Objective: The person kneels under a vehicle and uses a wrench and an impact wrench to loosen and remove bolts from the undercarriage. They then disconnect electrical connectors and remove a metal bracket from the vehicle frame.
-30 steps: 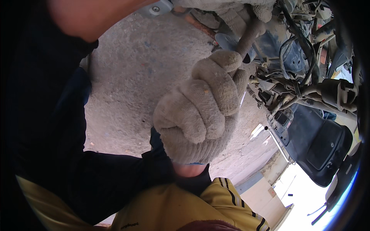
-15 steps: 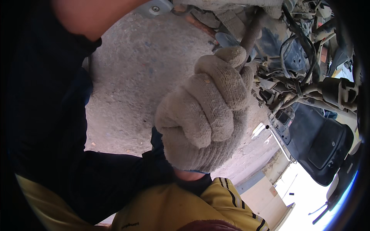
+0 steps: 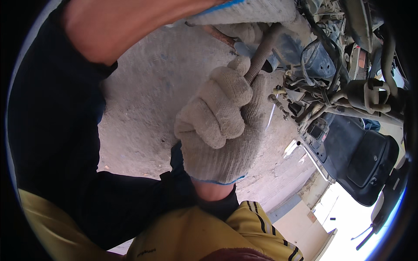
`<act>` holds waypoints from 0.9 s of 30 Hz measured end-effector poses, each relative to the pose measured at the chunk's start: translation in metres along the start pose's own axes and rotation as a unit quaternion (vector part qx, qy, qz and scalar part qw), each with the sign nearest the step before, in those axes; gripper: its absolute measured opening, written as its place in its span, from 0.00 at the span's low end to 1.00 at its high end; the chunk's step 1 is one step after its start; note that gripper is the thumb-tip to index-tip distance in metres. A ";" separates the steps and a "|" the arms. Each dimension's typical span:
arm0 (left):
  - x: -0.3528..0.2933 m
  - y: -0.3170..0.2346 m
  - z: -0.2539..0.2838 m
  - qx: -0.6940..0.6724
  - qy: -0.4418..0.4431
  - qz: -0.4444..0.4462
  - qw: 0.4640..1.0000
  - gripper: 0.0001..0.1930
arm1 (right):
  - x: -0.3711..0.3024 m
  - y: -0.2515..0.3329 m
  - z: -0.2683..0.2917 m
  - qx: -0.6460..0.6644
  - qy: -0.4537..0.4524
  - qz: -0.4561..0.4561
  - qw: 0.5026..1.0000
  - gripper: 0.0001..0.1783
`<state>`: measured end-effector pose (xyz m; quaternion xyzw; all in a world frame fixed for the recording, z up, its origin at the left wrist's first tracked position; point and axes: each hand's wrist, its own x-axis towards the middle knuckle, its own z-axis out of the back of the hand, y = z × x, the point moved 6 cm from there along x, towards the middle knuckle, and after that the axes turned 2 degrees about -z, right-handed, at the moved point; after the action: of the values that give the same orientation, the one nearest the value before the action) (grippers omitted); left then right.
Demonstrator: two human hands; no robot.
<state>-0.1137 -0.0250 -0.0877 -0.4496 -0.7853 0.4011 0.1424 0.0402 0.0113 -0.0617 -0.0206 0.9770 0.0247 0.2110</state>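
A brown ribbed rod (image 3: 262, 54) slants through the upper middle of the view. My right hand (image 3: 217, 117), in a knitted off-white work glove with a blue-edged cuff, is wrapped round the rod's lower part. At the top edge my left hand (image 3: 261, 12), gloved alike, reaches in from the left. The rod's upper end runs in under this glove, and curled glove fingers show beside it; part of the left grip is hidden. Close to the right of both hands are the bared frame and cables (image 3: 335, 56) of a motorbike or scooter.
A black seat-like part (image 3: 361, 152) hangs at the right. A rusty bar (image 3: 219, 35) lies near the left hand, beside a dark blue-grey panel (image 3: 320, 61). Rough concrete floor (image 3: 143, 113) spreads below. A pale box-like piece (image 3: 300, 222) stands at lower right.
My right hand and the rod have shifted left. My left hand has come lower into view, showing its blue cuff edge. Both hands stay closed.
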 end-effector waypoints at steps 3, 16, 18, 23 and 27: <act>0.021 0.002 -0.011 0.114 -0.017 0.017 0.993 0.16 | 0.000 0.006 -0.003 0.056 0.087 -0.037 0.994 0.24; 0.028 -0.028 -0.049 0.364 -0.098 0.135 0.916 0.16 | 0.000 0.017 0.010 -0.016 -0.065 0.018 0.998 0.21; 0.021 -0.024 -0.056 0.283 -0.103 0.187 0.935 0.17 | 0.003 0.012 0.012 0.036 -0.007 -0.018 0.999 0.21; 0.021 -0.004 -0.052 0.232 -0.115 0.213 0.942 0.16 | 0.004 0.015 0.014 0.014 -0.016 -0.024 0.999 0.18; 0.020 -0.009 -0.030 0.453 -0.105 0.185 0.866 0.16 | 0.000 0.013 0.017 -0.162 -0.172 0.051 0.970 0.13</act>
<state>-0.1124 0.0042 -0.0642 -0.4274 -0.4299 0.7769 0.1701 0.0469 0.0256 -0.0764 0.0000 0.9088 0.1971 0.3679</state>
